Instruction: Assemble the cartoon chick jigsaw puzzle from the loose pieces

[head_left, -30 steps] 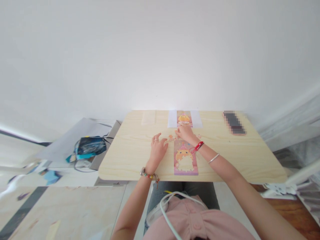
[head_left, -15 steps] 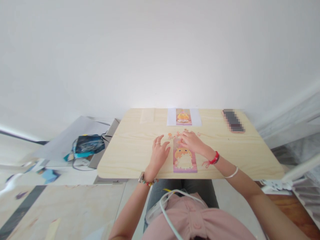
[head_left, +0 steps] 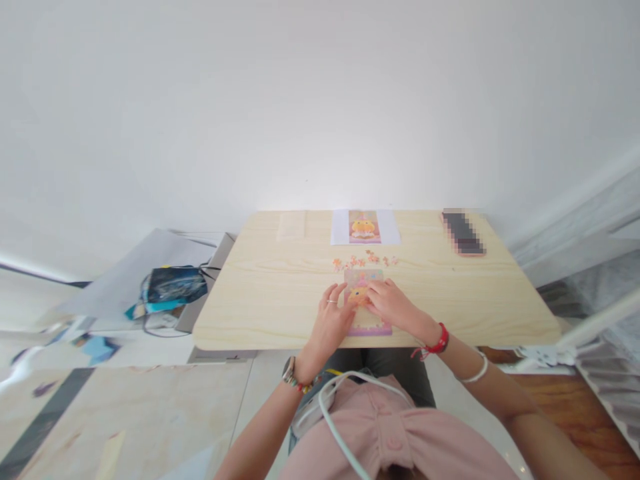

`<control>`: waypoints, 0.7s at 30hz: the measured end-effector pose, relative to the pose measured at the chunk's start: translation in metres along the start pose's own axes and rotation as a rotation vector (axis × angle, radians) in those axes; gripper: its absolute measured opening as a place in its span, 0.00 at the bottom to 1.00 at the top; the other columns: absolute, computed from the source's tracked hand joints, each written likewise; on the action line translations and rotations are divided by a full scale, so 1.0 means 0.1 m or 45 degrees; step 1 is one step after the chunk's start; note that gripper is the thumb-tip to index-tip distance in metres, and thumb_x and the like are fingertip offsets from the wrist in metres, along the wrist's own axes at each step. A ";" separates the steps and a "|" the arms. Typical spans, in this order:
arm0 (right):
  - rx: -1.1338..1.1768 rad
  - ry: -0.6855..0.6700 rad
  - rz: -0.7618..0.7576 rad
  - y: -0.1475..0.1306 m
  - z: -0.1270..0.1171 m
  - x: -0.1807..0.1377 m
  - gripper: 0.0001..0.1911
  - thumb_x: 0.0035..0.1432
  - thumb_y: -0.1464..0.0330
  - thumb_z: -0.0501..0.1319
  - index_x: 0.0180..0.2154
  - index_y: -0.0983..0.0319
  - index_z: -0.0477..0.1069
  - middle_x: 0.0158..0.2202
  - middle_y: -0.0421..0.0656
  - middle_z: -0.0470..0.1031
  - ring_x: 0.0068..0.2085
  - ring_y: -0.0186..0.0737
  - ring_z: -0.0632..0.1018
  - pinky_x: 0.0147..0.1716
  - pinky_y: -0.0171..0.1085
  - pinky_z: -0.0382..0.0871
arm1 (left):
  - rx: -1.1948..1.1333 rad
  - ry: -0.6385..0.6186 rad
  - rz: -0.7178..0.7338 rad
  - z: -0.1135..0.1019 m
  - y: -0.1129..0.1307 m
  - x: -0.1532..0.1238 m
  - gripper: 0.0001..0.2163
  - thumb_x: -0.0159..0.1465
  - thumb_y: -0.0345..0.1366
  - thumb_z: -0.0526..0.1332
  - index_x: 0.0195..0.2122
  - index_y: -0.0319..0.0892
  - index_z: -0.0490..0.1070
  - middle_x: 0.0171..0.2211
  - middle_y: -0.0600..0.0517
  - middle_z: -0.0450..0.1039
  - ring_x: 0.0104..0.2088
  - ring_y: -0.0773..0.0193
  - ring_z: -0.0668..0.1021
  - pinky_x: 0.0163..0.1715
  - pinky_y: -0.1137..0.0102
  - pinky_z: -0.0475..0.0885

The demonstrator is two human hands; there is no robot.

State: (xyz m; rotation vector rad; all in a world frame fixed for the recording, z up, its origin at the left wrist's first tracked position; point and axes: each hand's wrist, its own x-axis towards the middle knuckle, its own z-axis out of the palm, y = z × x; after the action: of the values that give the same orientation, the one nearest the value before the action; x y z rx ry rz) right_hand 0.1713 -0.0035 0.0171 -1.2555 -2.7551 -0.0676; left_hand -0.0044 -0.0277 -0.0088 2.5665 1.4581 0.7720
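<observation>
A partly filled jigsaw puzzle (head_left: pixel 367 329) with a pink-purple border and an orange figure lies near the table's front edge. My left hand (head_left: pixel 331 321) rests at its left side, fingers apart, the thumb reaching over the puzzle's middle. From the right, my right hand (head_left: pixel 394 308) bends over the puzzle with its fingertips pinched together close to my left thumb. Whatever is between those fingertips is hidden. Several loose puzzle pieces (head_left: pixel 371 256) lie scattered just beyond the puzzle's far edge.
A white sheet with a printed picture (head_left: pixel 365 227) of the orange figure lies at the table's back. A phone (head_left: pixel 464 233) is at the back right, a pale flat sheet (head_left: pixel 291 225) at the back left. Left of the table stands a box (head_left: pixel 213 283) with a dark bag (head_left: pixel 177 285).
My right hand has come back from the loose pieces to the puzzle's middle. My left hand has moved right, onto the puzzle's left side. The view has shifted slightly.
</observation>
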 end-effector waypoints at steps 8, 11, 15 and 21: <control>0.012 -0.020 0.021 0.00 0.04 0.02 0.09 0.58 0.70 0.53 0.32 0.66 0.70 0.35 0.48 0.71 0.40 0.42 0.70 0.38 0.40 0.60 | 0.025 -0.020 -0.009 0.03 0.03 0.02 0.12 0.55 0.26 0.57 0.39 0.46 0.71 0.52 0.45 0.58 0.54 0.52 0.59 0.49 0.54 0.65; 0.035 0.025 0.029 0.01 0.08 0.02 0.08 0.58 0.71 0.54 0.31 0.66 0.70 0.35 0.48 0.71 0.39 0.42 0.70 0.38 0.41 0.60 | 0.065 -0.034 -0.004 0.04 0.04 0.02 0.12 0.57 0.28 0.57 0.41 0.47 0.70 0.52 0.44 0.59 0.54 0.51 0.60 0.48 0.53 0.65; 0.047 0.082 0.042 0.01 0.13 -0.01 0.08 0.58 0.71 0.54 0.30 0.65 0.71 0.34 0.46 0.72 0.38 0.42 0.71 0.37 0.41 0.60 | 0.091 -0.037 0.001 0.04 0.05 0.02 0.13 0.57 0.28 0.56 0.42 0.48 0.69 0.52 0.45 0.59 0.53 0.51 0.61 0.47 0.53 0.66; 0.077 0.152 0.107 -0.03 0.21 -0.08 0.10 0.59 0.71 0.53 0.29 0.64 0.71 0.34 0.46 0.72 0.37 0.39 0.71 0.37 0.40 0.58 | 0.142 -0.048 0.013 0.05 0.07 0.01 0.12 0.58 0.29 0.55 0.42 0.48 0.69 0.53 0.45 0.59 0.53 0.50 0.61 0.46 0.53 0.67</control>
State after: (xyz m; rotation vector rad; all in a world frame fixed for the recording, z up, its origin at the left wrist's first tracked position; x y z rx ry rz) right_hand 0.1726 -0.0096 -0.0047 -1.3050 -2.5820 -0.0499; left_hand 0.0041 -0.0299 -0.0107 2.6555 1.5194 0.6572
